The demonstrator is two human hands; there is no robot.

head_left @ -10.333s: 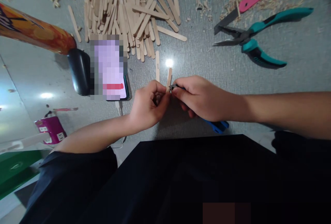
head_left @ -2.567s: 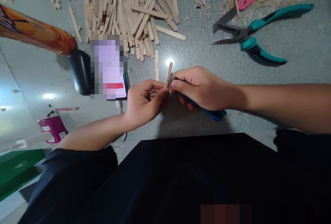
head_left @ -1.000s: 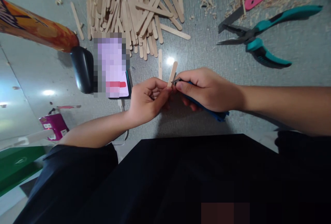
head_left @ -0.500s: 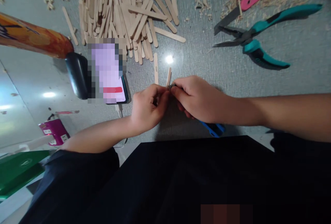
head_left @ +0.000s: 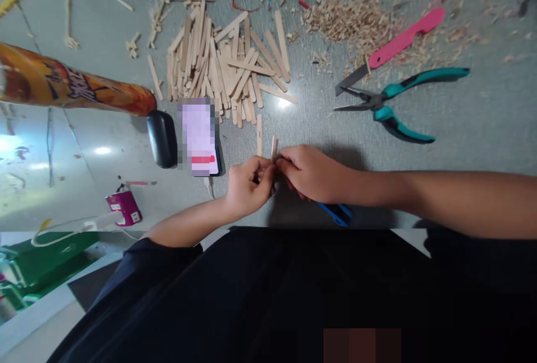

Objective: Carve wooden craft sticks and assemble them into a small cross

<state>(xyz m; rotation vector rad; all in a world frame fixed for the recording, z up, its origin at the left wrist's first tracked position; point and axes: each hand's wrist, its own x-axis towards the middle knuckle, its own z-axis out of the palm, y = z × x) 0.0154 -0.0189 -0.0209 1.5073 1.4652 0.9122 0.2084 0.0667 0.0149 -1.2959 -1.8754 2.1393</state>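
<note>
Between my two hands a short wooden stick (head_left: 274, 147) stands out, its lower end hidden by fingertips. My left hand (head_left: 250, 188) is closed in a pinch on that stick. Touching it from the right is my right hand (head_left: 308, 174), closed, with its thumb and finger at the base of the stick; what lies inside its fist is hidden. A blue tool handle (head_left: 337, 213) shows below my right palm. Another stick with a small slot (head_left: 259, 135) lies on the grey table just beyond my left hand.
Beyond my hands is a pile of craft sticks (head_left: 205, 61). Pliers (head_left: 388, 107), a pink-handled blade (head_left: 405, 38) and wood shavings (head_left: 352, 19) lie right. Phone (head_left: 200, 133), black case (head_left: 161, 139), orange can (head_left: 79, 83) and purple power adapter (head_left: 125, 208) are left.
The view has shifted, so more of the far table and shavings shows. My hands remain together around the stick, and the dark tool tip seen at my right fingertips is now hidden.
</note>
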